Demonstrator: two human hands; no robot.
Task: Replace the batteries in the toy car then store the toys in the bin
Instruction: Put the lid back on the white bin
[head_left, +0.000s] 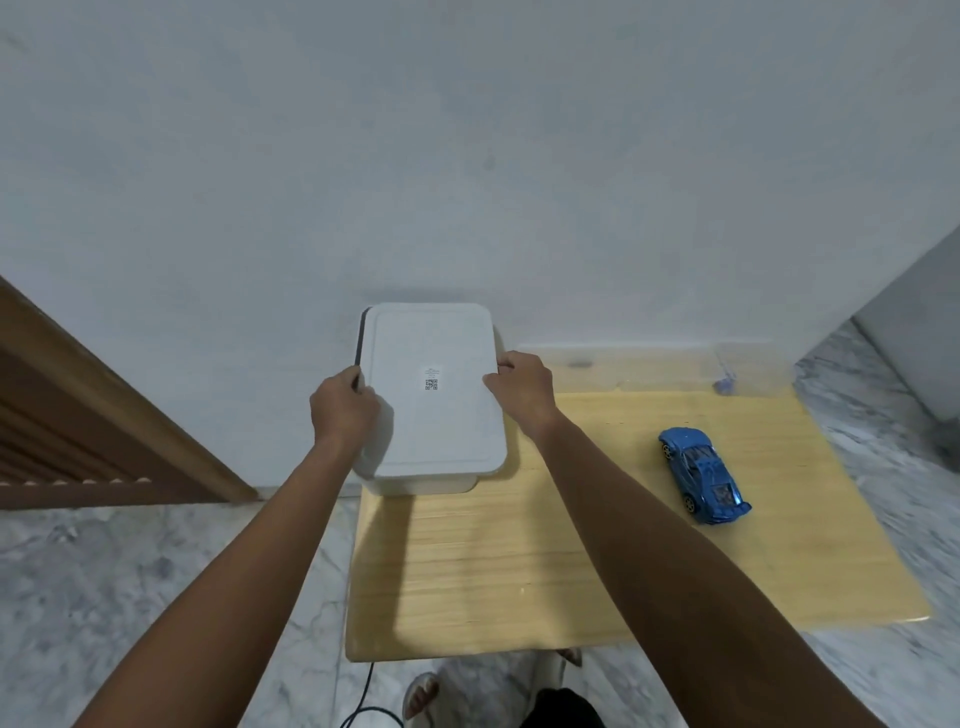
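A white bin (415, 483) with a flat white lid (434, 421) stands at the far left corner of the low wooden table (519, 571). The lid carries a small QR label. My left hand (345, 410) grips the lid's left edge and my right hand (522, 392) grips its right edge. The lid sits slightly askew, with a dark strip of the bin's rim showing at the far left. A blue toy car (704, 475) rests on its wheels on the right part of the table, apart from both hands. No batteries are visible.
A clear plastic box (675, 371) lies along the table's far edge against the wall, with a small blue item (724, 384) in it. A wooden slatted frame (78, 415) stands at the left. My sandalled feet and a black cable (363, 696) are on the marble floor.
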